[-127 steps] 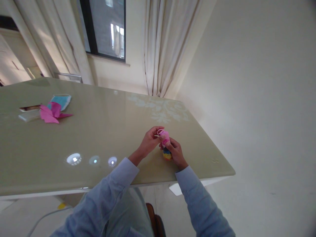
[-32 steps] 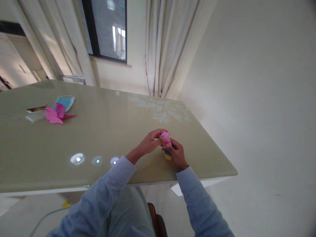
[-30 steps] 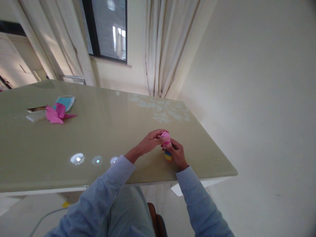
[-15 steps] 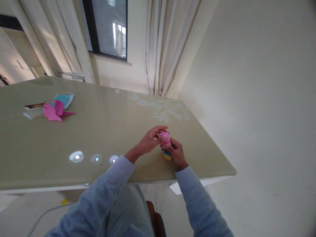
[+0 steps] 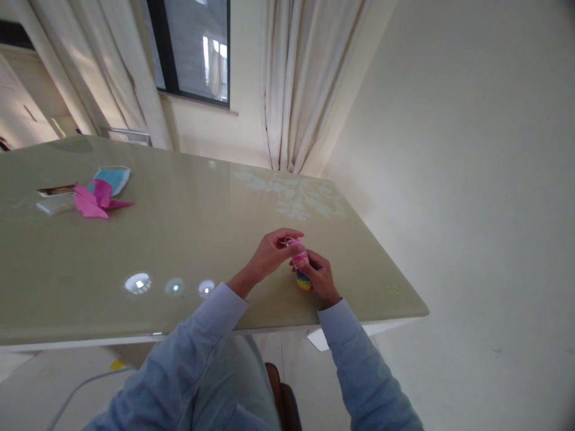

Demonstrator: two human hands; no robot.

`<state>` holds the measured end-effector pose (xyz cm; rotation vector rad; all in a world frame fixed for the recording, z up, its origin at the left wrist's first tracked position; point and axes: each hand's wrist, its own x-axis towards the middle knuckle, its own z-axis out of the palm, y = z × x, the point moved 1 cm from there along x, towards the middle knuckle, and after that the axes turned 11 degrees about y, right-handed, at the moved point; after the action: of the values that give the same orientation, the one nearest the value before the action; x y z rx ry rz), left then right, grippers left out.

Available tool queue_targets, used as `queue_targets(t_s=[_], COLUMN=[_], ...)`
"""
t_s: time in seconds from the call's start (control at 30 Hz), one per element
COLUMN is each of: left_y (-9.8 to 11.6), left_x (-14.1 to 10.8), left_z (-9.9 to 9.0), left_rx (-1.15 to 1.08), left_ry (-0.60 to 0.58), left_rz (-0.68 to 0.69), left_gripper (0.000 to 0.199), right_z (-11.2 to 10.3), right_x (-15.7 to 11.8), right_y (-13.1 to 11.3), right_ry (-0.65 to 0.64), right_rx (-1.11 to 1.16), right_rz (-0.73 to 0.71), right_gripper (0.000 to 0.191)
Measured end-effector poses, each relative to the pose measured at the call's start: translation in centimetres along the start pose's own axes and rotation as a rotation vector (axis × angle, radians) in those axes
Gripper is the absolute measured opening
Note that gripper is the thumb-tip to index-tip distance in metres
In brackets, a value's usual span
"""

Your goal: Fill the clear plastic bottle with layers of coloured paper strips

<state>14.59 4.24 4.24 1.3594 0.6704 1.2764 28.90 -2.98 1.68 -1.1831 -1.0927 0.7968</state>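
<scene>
A small rounded bundle (image 5: 304, 283), pink at the top with blue and yellow bands below, is held between my two hands just above the table. My right hand (image 5: 321, 276) wraps its lower side, fingers and thumb closed around it. My left hand (image 5: 272, 256) pinches at the pink upper end, its thumb laid across the pink part. A thin pale strand shows at the top, by the left fingertips. What kind of thing the bundle is, I cannot make out; the fingers cover much of it.
On the glossy greenish table (image 5: 188, 239), at the far left, lie a pink folded-paper shape (image 5: 99, 199), a blue face mask (image 5: 114, 178), a dark slim item (image 5: 56, 190) and a clear plastic piece (image 5: 54, 206). A wall (image 5: 471, 179) runs along the right side.
My left thumb has shifted up across the pink end. The bundle is turned slightly, with more of its blue and yellow bands showing. The camera view has moved a little.
</scene>
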Motion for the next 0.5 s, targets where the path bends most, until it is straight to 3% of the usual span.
queue_targets(t_s=[0.1,0.27,0.37,0.5], left_y=[0.2,1.1,1.0,0.5], left_x=[0.0,-0.4,-0.6,-0.8], left_z=[-0.6,-0.7,-0.3,0.2], left_rx=[-0.203,-0.306,-0.206,0.117], left_ry=[-0.097,-0.21,-0.11,0.1], left_rz=[-0.112,-0.159,-0.138,-0.045], left_gripper=[0.046,0.039,0.042,0.06], right_z=[0.0,-0.1,-0.1,0.1], right_x=[0.0,0.1,0.1,0.1], right_y=[0.1,0.3,0.2,0.0], right_ry=[0.008,0.014,0.011,-0.007], right_rx=[0.002,0.021,0.016,0.008], right_rz=[0.012,0.015,0.012,-0.027], right_gripper=[0.035,0.037,0.036,0.034])
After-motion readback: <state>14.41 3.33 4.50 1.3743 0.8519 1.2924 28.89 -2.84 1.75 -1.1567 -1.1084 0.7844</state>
